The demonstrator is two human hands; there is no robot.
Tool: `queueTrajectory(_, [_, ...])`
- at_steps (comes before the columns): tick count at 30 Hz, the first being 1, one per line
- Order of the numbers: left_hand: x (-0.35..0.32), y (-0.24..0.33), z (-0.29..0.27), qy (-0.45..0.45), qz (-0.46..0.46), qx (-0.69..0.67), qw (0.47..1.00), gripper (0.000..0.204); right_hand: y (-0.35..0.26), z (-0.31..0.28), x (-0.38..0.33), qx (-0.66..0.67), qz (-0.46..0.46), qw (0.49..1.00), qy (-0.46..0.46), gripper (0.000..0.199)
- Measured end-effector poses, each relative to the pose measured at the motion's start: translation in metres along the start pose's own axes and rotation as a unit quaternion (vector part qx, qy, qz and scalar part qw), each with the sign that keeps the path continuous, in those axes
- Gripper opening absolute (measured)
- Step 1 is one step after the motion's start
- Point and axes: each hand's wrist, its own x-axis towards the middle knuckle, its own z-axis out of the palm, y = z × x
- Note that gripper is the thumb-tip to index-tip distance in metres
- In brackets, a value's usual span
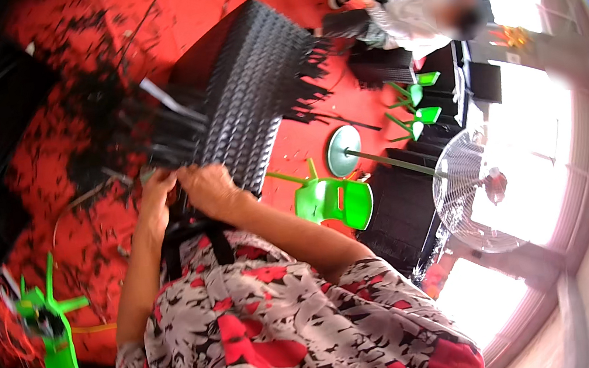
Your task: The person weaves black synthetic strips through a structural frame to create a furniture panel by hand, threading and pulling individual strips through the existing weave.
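A black woven wicker piece (pixel 244 86) with a herringbone-like surface stands tilted in front of me, loose strip ends fringing its far right side. Black plastic strips (pixel 179 128) fan out from its near left edge, blurred in places. At its near lower corner my two hands meet. My right hand (pixel 213 191) is closed, knuckles up, apparently on one of these strips. Against it, my left hand (pixel 157 195) is closed in a pinch; what lies between its fingers is too small to make out. A pale strip (pixel 170 100) crosses the black ones.
Black scraps lie over the red floor (pixel 131 19). A green chair (pixel 334 201) and a standing fan (pixel 470 190) are at right; an overturned green chair (pixel 57 327) lies lower left beside orange cords (pixel 13 333). Another person (pixel 406 16) sits at the far right.
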Motion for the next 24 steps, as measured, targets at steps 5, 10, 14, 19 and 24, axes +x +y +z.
queueTrajectory(5, [0.033,-0.015,-0.020,-0.067,-0.111,-0.020,0.991,0.006,0.014,-0.001,0.004,0.032,0.034,0.999,-0.012,0.021])
queueTrajectory(10, [0.082,-0.013,-0.127,0.142,-0.060,0.473,0.868,0.027,0.009,-0.015,0.009,0.038,-0.099,0.975,0.196,0.009])
queueTrajectory(14, [0.064,0.082,-0.133,0.180,0.100,0.270,0.941,0.010,0.069,-0.007,-0.049,0.220,0.170,0.919,0.281,0.017])
queueTrajectory(19, [0.048,0.067,-0.115,0.311,0.135,0.052,0.939,0.026,0.086,0.015,-0.100,0.175,0.221,0.930,0.237,0.019])
queueTrajectory(24, [0.026,0.017,-0.068,0.203,-0.076,0.138,0.966,0.028,0.062,0.032,-0.097,0.192,0.209,0.927,0.246,0.021])
